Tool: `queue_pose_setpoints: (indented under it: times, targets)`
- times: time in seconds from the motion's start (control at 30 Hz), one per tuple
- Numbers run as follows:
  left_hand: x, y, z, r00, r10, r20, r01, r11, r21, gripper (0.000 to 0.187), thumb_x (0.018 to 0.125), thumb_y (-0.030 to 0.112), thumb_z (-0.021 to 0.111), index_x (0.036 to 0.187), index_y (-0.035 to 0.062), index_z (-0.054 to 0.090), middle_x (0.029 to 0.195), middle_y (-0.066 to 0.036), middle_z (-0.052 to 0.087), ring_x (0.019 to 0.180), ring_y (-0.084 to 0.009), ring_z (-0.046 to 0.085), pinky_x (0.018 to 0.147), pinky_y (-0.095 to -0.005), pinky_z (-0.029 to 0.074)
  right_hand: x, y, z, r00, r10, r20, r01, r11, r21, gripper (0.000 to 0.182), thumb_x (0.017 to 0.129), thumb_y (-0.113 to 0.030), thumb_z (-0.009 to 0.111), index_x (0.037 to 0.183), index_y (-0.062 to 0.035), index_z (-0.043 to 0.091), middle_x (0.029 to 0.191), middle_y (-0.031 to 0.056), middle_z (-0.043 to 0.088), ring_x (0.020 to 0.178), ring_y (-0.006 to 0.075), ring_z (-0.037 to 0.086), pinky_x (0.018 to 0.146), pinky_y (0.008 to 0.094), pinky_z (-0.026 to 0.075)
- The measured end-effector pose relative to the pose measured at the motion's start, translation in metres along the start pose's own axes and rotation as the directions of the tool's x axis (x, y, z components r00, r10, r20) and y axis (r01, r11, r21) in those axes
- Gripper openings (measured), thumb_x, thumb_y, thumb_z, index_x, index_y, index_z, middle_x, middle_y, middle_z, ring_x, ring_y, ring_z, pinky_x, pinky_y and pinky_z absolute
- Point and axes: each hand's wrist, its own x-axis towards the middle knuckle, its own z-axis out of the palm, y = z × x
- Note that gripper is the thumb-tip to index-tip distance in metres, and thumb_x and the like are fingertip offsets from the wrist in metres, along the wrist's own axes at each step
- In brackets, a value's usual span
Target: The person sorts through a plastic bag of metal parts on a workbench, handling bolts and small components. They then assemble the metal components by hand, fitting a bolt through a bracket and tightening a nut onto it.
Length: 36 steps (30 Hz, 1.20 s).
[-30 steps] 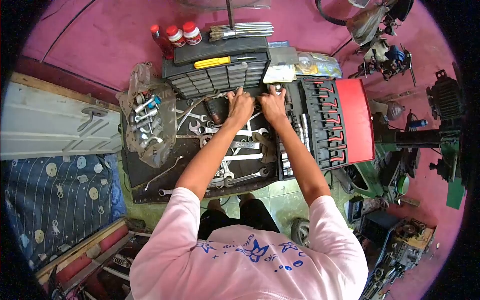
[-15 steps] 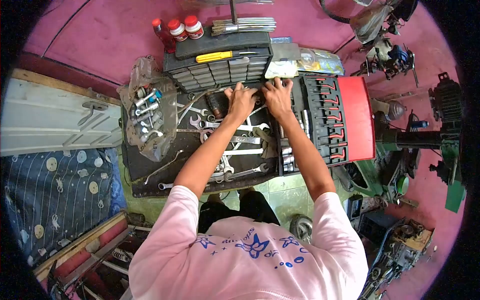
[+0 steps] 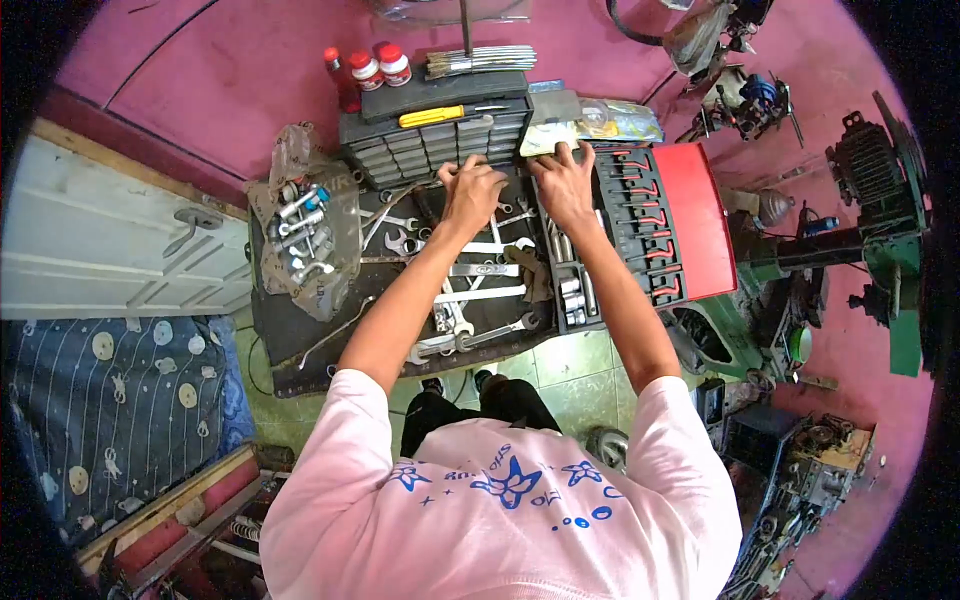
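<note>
My left hand (image 3: 470, 196) is at the foot of the black drawer cabinet (image 3: 432, 150), fingers bent and spread, over the back of the tool table. To its right, my right hand (image 3: 563, 185) rests at the back left corner of the socket tray (image 3: 571, 290), fingers apart. Neither hand shows anything held. Below them lie several wrenches (image 3: 485, 270) and a dark cloth (image 3: 535, 272). A yellow screwdriver (image 3: 432, 116) lies on the cabinet's ledge. Right of my right hand is a black rack of red-handled tools (image 3: 650, 225).
A clear plastic bag of sockets (image 3: 305, 235) lies on the table's left side. Red-capped bottles (image 3: 394, 64) and a bundle of metal rods (image 3: 480, 60) top the cabinet. An open red case lid (image 3: 695, 220) is at right; a green machine (image 3: 890, 270) stands beyond.
The camera view has shifted slightly. My right hand has moved a little down and right relative to the cabinet; my left hand stays near the cabinet's base.
</note>
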Motion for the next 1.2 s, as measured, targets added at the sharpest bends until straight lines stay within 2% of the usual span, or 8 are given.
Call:
queue_pose_setpoints:
  times: [0.17,0.3,0.43,0.73,0.87,1.07,1.13,1.2]
  targets:
    - [-0.027,-0.023,-0.049,0.992,-0.029,0.121,0.021,0.998,0.065,0.012,0.085,0.008,0.067,0.088,0.0117,0.079,0.093,-0.004,0.072,0.129,-0.0223,0.056,0.102,-0.0595,0.024,0.007,-0.051,0.000,0.989,-0.058,0.133,0.052,0.997,0.049,0.026,0.081,-0.012,0.065,0.105,-0.0134,0.075,0.098,0.0018,0.073,0.119,0.0263,0.057,0.121,0.0576,0.020]
    - [-0.063,-0.050,-0.096,0.991,-0.057,0.121,0.037,0.986,0.162,0.014,0.084,0.008,0.066,0.089,0.0125,0.079,0.094,-0.004,0.072,0.136,-0.0209,0.052,0.103,-0.0589,0.023,0.018,-0.102,0.012,0.978,-0.208,-0.008,0.207,0.966,0.156,0.015,0.082,-0.010,0.060,0.088,-0.0077,0.074,0.084,0.0069,0.071,0.115,0.0292,0.060,0.123,0.0636,0.014]
    - [-0.099,-0.084,-0.137,0.966,-0.183,0.180,0.123,0.946,0.300,0.019,0.087,0.004,0.066,0.094,0.0154,0.080,0.096,-0.002,0.073,0.138,-0.0216,0.050,0.104,-0.0580,0.021,0.037,-0.164,0.018,0.953,-0.301,0.037,0.286,0.931,0.227,0.014,0.082,-0.010,0.060,0.085,-0.0075,0.073,0.084,0.0067,0.072,0.116,0.0278,0.059,0.123,0.0655,0.011]
    - [-0.158,-0.153,-0.192,0.917,-0.363,0.168,0.266,0.868,0.420,0.014,0.088,0.010,0.068,0.095,0.0122,0.079,0.098,-0.008,0.074,0.129,-0.0264,0.056,0.104,-0.0600,0.022,0.086,-0.264,0.046,0.857,-0.498,0.133,0.462,0.857,0.229,0.017,0.078,-0.010,0.061,0.090,-0.0079,0.073,0.086,0.0043,0.072,0.116,0.0261,0.057,0.126,0.0604,0.009]
    - [-0.173,-0.182,-0.197,0.910,-0.391,0.137,0.301,0.852,0.428,0.016,0.086,0.007,0.065,0.093,0.0118,0.078,0.092,-0.010,0.074,0.123,-0.0280,0.059,0.104,-0.0596,0.025,0.101,-0.296,0.065,0.845,-0.534,0.017,0.516,0.823,0.237,0.015,0.079,-0.013,0.061,0.089,-0.0091,0.072,0.086,0.0037,0.072,0.120,0.0257,0.056,0.126,0.0603,0.008]
    - [-0.184,-0.208,-0.208,0.913,-0.394,0.101,0.311,0.837,0.450,0.015,0.078,0.001,0.063,0.082,0.0093,0.076,0.087,-0.011,0.073,0.111,-0.0304,0.063,0.101,-0.0601,0.030,0.116,-0.332,0.091,0.834,-0.551,-0.036,0.544,0.808,0.226,0.016,0.080,-0.017,0.060,0.069,-0.0144,0.070,0.084,0.0051,0.073,0.122,0.0264,0.057,0.126,0.0613,0.008]
    - [-0.184,-0.214,-0.210,0.901,-0.424,0.091,0.317,0.788,0.528,0.015,0.078,0.002,0.064,0.083,0.0102,0.076,0.086,-0.010,0.074,0.111,-0.0300,0.063,0.102,-0.0579,0.030,0.121,-0.336,0.093,0.806,-0.588,0.064,0.563,0.796,0.222,0.016,0.079,-0.018,0.060,0.068,-0.0152,0.071,0.086,0.0048,0.073,0.121,0.0260,0.059,0.126,0.0615,0.009]
    - [-0.181,-0.218,-0.214,0.898,-0.429,0.099,0.314,0.781,0.540,0.013,0.077,0.003,0.066,0.082,0.0101,0.076,0.085,-0.010,0.074,0.111,-0.0297,0.063,0.102,-0.0569,0.031,0.128,-0.336,0.087,0.789,-0.610,-0.076,0.611,0.767,0.194,0.015,0.078,-0.018,0.060,0.067,-0.0155,0.071,0.086,0.0050,0.074,0.119,0.0259,0.059,0.126,0.0612,0.011]
